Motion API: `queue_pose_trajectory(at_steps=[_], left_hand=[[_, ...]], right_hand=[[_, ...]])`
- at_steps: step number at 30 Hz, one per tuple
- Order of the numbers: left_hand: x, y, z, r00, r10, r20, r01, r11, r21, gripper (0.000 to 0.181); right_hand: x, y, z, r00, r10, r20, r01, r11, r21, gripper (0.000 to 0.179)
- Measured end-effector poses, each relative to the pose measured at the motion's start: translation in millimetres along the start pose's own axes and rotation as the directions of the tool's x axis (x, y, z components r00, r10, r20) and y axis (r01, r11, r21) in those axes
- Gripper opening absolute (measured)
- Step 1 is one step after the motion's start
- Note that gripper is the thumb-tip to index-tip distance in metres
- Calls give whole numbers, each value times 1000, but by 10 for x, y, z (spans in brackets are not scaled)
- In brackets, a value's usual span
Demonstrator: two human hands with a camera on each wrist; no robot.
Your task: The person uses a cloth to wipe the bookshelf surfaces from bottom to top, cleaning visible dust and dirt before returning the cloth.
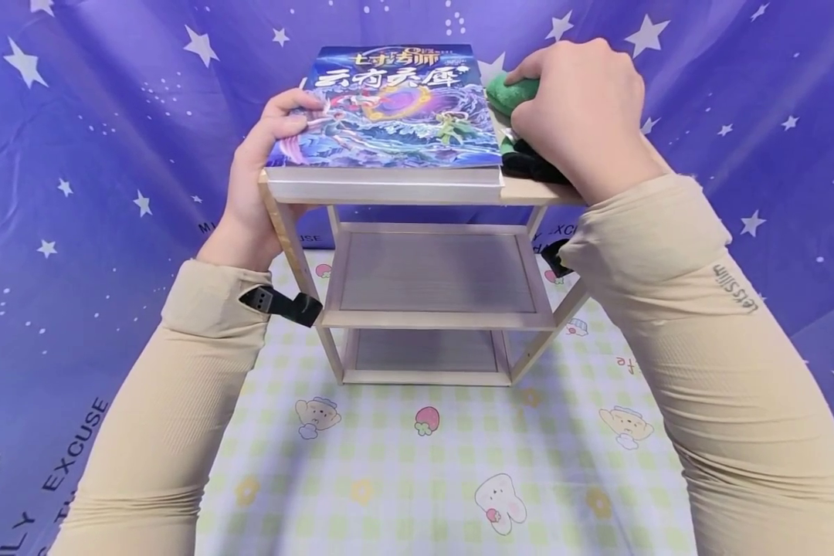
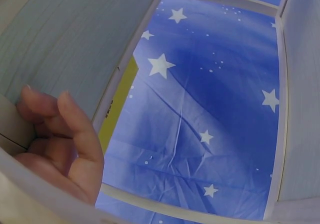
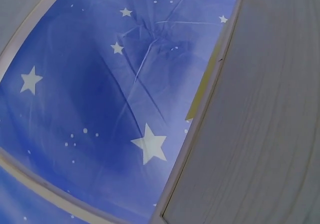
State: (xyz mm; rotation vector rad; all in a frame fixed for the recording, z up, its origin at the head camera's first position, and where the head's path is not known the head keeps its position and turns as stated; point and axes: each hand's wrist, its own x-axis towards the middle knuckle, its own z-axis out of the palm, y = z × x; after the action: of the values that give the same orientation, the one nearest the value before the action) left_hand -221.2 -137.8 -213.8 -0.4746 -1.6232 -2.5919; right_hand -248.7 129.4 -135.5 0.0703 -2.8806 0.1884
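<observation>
On the left of the top board of a small wooden rack (image 1: 438, 316) lies a thick blue illustrated book (image 1: 403, 108). My left hand (image 1: 253, 166) grips the rack's top left edge, with two digits resting on the book. In the left wrist view, other fingers (image 2: 82, 139) of that hand curl beneath the top board. My right hand (image 1: 580, 108) holds a green plush thing (image 1: 510, 94) over the top board's right side, beside the book. The hand hides most of it. Black material (image 1: 531, 164) shows beneath it. The right wrist view does not show the right hand.
Below the top are a middle shelf (image 1: 438, 270) and a bottom shelf (image 1: 427, 351). The rack stands on a green checked cloth (image 1: 389, 479) with printed cartoons. A purple-blue star curtain (image 1: 125, 100) hangs close behind and at the sides. Black straps (image 1: 288, 305) hang at both wrists.
</observation>
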Motion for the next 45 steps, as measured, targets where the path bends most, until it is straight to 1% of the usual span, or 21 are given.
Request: queue_pose_trajectory(at_steps=[5,14,19,24,30,37,45], left_hand=[[13,-9,5,1000,2,-8,-2,1000,-21,18],[25,-7,8,1000,9,-10,-10,1000,-29,19],[27,-7,8,1000,19,-2,-19,999,-33,18],[26,-4,6,1000,18,-9,-19,1000,-20,19],[25,-1,9,1000,19,-14,-20,1000,-15,19],[18,0,3,1000,10,-27,-10,1000,11,20],[17,1,9,1000,6,-27,-6,1000,18,20]], right_hand=[[-4,35,-3,999,-43,-10,43,999,1,51],[-21,66,-42,998,-56,-3,56,998,32,52],[-41,71,-63,998,-69,-13,70,997,37,50],[-54,70,-71,997,-82,-12,82,996,29,52],[-91,65,-86,996,-84,-22,85,996,25,50],[-139,51,-86,997,-76,-32,77,997,22,47],[-196,72,-106,997,-61,-54,65,996,64,47]])
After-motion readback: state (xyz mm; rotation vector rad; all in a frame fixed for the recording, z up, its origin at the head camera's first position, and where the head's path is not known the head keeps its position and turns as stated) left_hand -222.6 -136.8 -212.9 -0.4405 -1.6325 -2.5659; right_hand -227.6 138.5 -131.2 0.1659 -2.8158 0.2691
